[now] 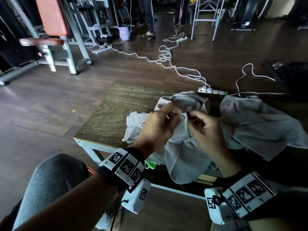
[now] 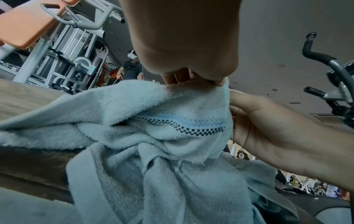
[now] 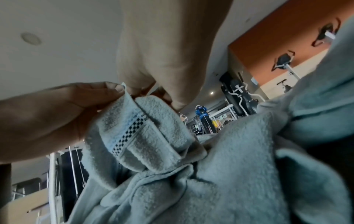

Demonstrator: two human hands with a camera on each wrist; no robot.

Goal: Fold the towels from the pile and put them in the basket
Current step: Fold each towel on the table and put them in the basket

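Note:
A pale grey-blue towel [image 1: 183,157] with a checkered band [image 2: 191,130] hangs from both hands over the wooden table's [image 1: 113,114] near edge. My left hand [image 1: 173,112] pinches its top corner, thumb on the hem [image 3: 122,88]. My right hand [image 1: 190,116] pinches the same edge just beside it, so the fingers of both hands almost touch. The rest of the towel lies bunched on the table behind the hands [image 1: 185,100]. A pile of grey towels [image 1: 260,125] lies on the right. A dark mesh basket [image 1: 293,75] stands on the floor at far right.
A white power strip [image 1: 211,90] and loose white cables [image 1: 166,55] lie on the floor beyond the table. A gym bench with an orange pad [image 1: 53,22] stands at the back left. My knee [image 1: 53,177] is at the lower left. People stand far back.

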